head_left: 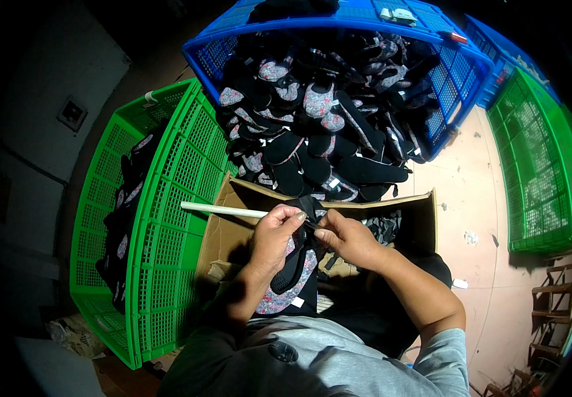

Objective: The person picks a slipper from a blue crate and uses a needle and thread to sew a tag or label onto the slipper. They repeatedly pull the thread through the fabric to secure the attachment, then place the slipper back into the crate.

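My left hand [275,233] is closed, its thumb and fingers pinching the upper edge of a black cloth shoe [290,286] with a grey-and-pink floral lining. A slim white rod [221,210] passes through the same hand and sticks out to the left; its tip between the hands is too small to make out. Close beside it, my right hand [347,239] is closed too, pinching black fabric at that end of the shoe. The shoe hangs down toward my lap, with a small white label [297,302] near its lower end.
In front stands an open cardboard box [433,221] with dark scraps inside. Beyond it, a heap of similar shoes [319,126] spills from a blue crate [458,86]. A green crate [167,218] holds more at left; another green crate [530,165] stands right, near a small rack [556,289].
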